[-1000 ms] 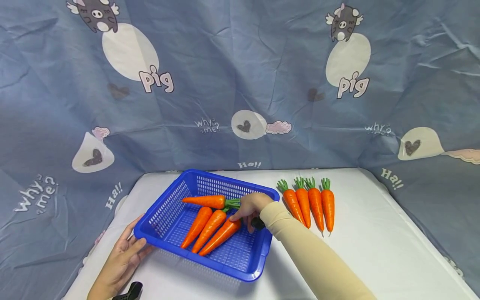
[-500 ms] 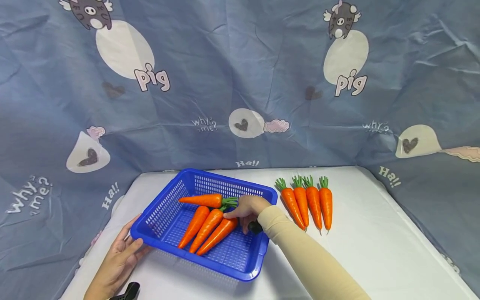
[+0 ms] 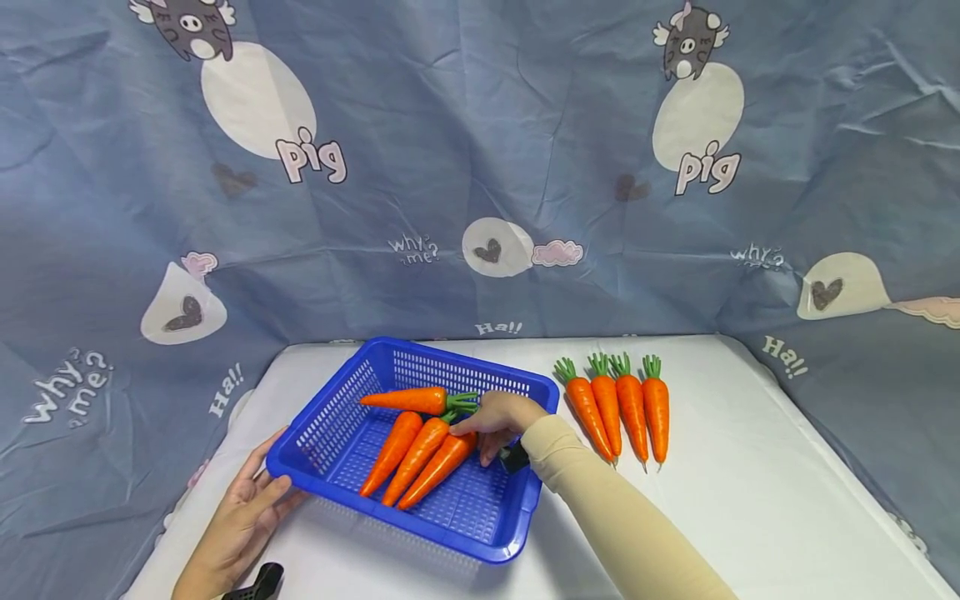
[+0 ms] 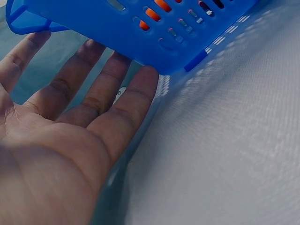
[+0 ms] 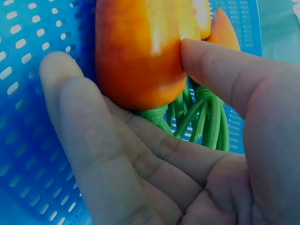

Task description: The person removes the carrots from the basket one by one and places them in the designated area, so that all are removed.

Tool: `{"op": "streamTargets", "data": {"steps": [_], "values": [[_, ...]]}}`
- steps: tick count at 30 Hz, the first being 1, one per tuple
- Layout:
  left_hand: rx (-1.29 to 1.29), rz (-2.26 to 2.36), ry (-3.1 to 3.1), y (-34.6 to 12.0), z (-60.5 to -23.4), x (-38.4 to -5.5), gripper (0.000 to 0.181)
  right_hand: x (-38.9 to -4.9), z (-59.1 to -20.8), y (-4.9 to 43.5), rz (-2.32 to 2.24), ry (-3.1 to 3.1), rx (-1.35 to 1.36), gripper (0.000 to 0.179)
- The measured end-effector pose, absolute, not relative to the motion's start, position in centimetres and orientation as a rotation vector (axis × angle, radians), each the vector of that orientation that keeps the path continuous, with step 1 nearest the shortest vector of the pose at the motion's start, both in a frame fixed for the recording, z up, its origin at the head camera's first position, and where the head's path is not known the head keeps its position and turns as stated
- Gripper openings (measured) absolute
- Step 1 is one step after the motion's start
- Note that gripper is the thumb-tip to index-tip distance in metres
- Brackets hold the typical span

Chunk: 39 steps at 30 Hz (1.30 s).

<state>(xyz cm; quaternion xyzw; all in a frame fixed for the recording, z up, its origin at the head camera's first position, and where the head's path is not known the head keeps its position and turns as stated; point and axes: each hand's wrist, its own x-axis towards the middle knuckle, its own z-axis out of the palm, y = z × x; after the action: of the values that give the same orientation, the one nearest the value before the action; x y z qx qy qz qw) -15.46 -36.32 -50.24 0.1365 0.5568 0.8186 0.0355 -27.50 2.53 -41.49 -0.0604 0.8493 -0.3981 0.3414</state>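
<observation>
A blue plastic basket (image 3: 450, 546) stands at the table's left side, turned at an angle. My left hand (image 3: 240, 517) is at its left corner, thumb against the rim; the left wrist view shows long, nearly straight fingers touching the outer wall. Inside, my right hand (image 3: 498, 417) holds the leafy end of a carrot (image 3: 438, 473). Its thumb presses one side, with fingers round the other in the right wrist view. Two carrots lie alongside, one in the middle (image 3: 416, 462) and one farther left (image 3: 392, 454). Another carrot (image 3: 405, 401) lies crosswise behind them, its green stems pointing right.
Several carrots (image 3: 632, 412) with green stems lie in a row on the white tabletop (image 3: 750, 467), right of the basket. A blue cloth (image 3: 585, 292) with pig prints hangs behind and at both sides.
My right hand has shifted slightly left, and the carrot's leafy end has moved closer to the middle carrot. My left hand stays at the basket's corner.
</observation>
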Motion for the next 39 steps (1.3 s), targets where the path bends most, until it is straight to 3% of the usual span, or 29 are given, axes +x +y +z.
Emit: {"op": "streamTargets", "data": {"steps": [39], "values": [[0.343,2.497,1.75,-36.3,-50.2,-15.4,0.064,-26.8,-40.1,3.2,-1.187,2.277,-0.24,0.047]]}}
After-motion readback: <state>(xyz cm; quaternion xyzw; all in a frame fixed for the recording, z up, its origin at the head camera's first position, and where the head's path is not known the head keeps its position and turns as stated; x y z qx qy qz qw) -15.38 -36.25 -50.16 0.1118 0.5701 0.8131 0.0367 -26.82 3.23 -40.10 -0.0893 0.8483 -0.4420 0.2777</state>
